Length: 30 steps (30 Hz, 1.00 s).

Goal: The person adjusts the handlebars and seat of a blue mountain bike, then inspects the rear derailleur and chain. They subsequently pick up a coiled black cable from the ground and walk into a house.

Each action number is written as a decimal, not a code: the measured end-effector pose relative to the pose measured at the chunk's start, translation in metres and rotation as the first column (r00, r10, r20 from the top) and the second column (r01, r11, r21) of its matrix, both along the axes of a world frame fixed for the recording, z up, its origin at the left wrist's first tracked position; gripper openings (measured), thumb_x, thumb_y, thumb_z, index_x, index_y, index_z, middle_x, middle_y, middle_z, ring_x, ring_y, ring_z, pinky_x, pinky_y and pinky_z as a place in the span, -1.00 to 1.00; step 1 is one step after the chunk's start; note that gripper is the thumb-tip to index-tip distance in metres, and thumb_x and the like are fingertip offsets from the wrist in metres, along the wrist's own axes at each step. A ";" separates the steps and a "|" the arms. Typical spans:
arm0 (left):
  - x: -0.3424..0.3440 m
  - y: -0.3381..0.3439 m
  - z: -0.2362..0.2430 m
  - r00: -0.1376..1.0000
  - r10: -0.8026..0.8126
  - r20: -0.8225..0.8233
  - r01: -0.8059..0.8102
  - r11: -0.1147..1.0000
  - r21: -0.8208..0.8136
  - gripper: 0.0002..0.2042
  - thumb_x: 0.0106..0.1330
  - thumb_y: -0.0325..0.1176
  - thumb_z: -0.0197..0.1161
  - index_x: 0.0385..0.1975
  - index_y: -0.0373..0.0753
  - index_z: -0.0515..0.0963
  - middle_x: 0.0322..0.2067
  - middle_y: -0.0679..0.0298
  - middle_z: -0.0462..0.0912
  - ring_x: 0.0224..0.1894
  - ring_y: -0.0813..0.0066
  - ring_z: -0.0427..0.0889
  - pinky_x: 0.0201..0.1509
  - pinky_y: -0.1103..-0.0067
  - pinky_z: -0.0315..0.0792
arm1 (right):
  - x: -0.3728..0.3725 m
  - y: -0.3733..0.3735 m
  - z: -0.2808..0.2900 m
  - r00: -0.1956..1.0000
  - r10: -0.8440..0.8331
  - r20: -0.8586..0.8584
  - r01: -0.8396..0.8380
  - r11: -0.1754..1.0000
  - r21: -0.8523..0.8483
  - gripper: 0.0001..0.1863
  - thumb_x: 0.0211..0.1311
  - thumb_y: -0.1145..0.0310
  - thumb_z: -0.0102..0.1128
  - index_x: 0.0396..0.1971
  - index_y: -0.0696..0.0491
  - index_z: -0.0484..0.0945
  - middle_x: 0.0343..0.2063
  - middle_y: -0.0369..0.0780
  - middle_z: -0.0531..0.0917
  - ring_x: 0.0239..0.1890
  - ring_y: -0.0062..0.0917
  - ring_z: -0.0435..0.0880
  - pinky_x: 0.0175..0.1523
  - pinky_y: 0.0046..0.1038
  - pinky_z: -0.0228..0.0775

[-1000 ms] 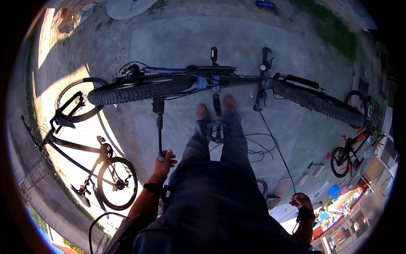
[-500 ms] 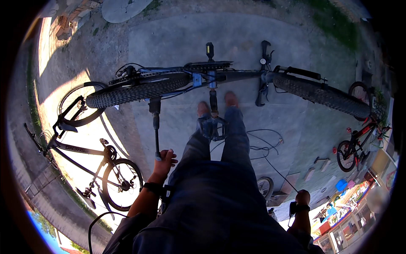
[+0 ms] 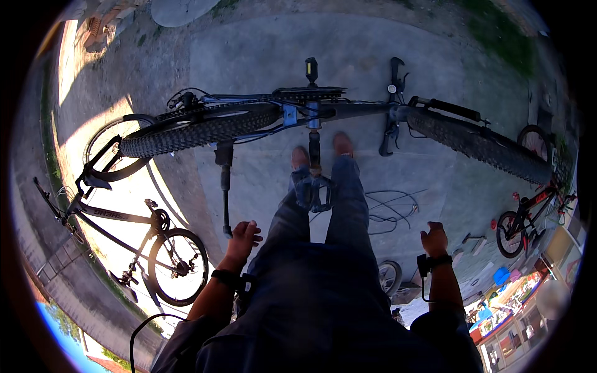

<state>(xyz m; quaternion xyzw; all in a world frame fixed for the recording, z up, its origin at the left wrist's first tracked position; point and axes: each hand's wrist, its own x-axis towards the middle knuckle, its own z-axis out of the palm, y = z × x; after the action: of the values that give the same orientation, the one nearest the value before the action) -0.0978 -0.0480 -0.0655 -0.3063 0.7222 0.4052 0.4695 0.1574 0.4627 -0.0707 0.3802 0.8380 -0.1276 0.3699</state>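
Note:
A bicycle stands upside down across the ground in front of me, its knobby rear tyre (image 3: 199,132) to the left and its front tyre (image 3: 479,142) to the right. The black kickstand (image 3: 225,189) sticks out from the frame toward me. My left hand (image 3: 242,240) is beside its tip, fingers loosely apart; whether it touches the kickstand I cannot tell. A pedal (image 3: 318,191) hangs over my legs. Out to the right, my right hand (image 3: 434,237) is in the air with thumb apart and nothing visible in it. A dark cable (image 3: 393,211) lies loosely coiled on the concrete.
A second bicycle (image 3: 118,214) lies or stands at the left, partly in sunlight. A small red and black bicycle (image 3: 525,217) is at the right. Handlebars (image 3: 392,105) of the upturned bicycle rest low beneath it. Colourful items (image 3: 507,298) fill the lower right.
My right hand has let go of the dark cable and moved up and forward; the cable now lies on the ground. My left hand has stayed near the kickstand's tip.

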 end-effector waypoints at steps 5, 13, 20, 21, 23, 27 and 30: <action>0.004 0.017 -0.012 0.999 0.034 -0.003 -0.034 0.999 0.012 -0.60 0.42 -0.08 0.11 -0.09 -0.38 0.49 -0.28 0.16 0.66 -0.35 0.47 0.67 -0.35 0.59 0.49 | -0.093 -0.023 -0.054 0.968 0.009 -0.251 -0.055 0.983 -0.176 -0.50 0.07 0.25 0.36 0.03 0.08 0.52 0.01 -0.10 0.57 -0.08 -0.18 0.63 0.00 -0.23 0.50; 0.009 0.047 -0.035 0.997 0.070 0.043 -0.071 0.997 0.035 -0.60 0.41 -0.09 0.14 -0.08 -0.38 0.49 -0.28 0.19 0.66 -0.35 0.50 0.64 -0.29 0.59 0.50 | -0.236 -0.052 -0.109 0.831 0.151 -0.536 -0.306 0.928 -0.212 -0.26 0.03 0.24 0.42 0.25 0.03 0.33 0.15 -0.07 0.48 0.19 -0.16 0.46 0.23 -0.24 0.36; -0.017 0.074 -0.052 0.968 0.238 -0.083 -0.232 0.970 0.067 -0.66 0.44 -0.16 0.13 -0.05 -0.35 0.47 -0.23 0.19 0.64 -0.29 0.48 0.65 -0.24 0.58 0.50 | -0.292 -0.052 -0.172 0.786 0.196 -0.586 -0.365 0.912 -0.185 -0.09 -0.02 0.28 0.46 0.34 0.10 0.19 0.26 0.01 0.36 0.34 -0.12 0.29 0.38 -0.25 0.18; -0.021 0.077 -0.054 0.955 0.273 -0.114 -0.265 0.961 0.082 -0.66 0.44 -0.16 0.14 -0.04 -0.35 0.47 -0.23 0.19 0.64 -0.28 0.48 0.65 -0.24 0.58 0.50 | -0.295 -0.049 -0.175 0.790 0.205 -0.578 -0.366 0.914 -0.175 -0.08 -0.03 0.28 0.46 0.35 0.10 0.17 0.27 0.02 0.35 0.35 -0.12 0.28 0.38 -0.25 0.17; -0.026 0.075 -0.060 0.919 0.353 -0.173 -0.346 0.936 0.071 -0.63 0.42 -0.17 0.17 0.05 -0.32 0.40 -0.20 0.20 0.63 -0.26 0.47 0.65 -0.21 0.57 0.49 | -0.299 -0.044 -0.189 0.766 0.229 -0.600 -0.401 0.900 -0.169 -0.04 -0.03 0.28 0.47 0.38 0.09 0.13 0.29 0.04 0.32 0.36 -0.09 0.24 0.40 -0.22 0.14; -0.042 0.069 -0.051 0.861 0.408 -0.304 -0.432 0.902 -0.013 -0.54 0.41 -0.18 0.19 0.18 -0.30 0.29 -0.14 0.16 0.60 -0.20 0.45 0.64 -0.17 0.55 0.49 | -0.303 -0.043 -0.211 0.728 0.216 -0.650 -0.390 0.911 -0.135 -0.08 0.00 0.25 0.46 0.36 0.09 0.17 0.27 0.02 0.34 0.35 -0.08 0.26 0.38 -0.18 0.15; -0.048 0.062 -0.040 0.813 0.419 -0.404 -0.478 0.876 -0.054 -0.51 0.42 -0.19 0.17 0.22 -0.30 0.24 -0.11 0.15 0.58 -0.16 0.45 0.63 -0.14 0.53 0.49 | -0.309 -0.043 -0.220 0.698 0.228 -0.679 -0.380 0.921 -0.082 -0.12 0.01 0.28 0.45 0.34 0.09 0.20 0.25 0.01 0.36 0.33 -0.08 0.28 0.35 -0.16 0.19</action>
<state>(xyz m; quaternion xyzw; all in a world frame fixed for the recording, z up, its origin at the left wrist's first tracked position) -0.1461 0.0139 -0.1059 -0.4191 0.7350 0.4994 0.1865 -0.1517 0.4193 -0.2912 0.1236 0.9460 -0.2799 0.1066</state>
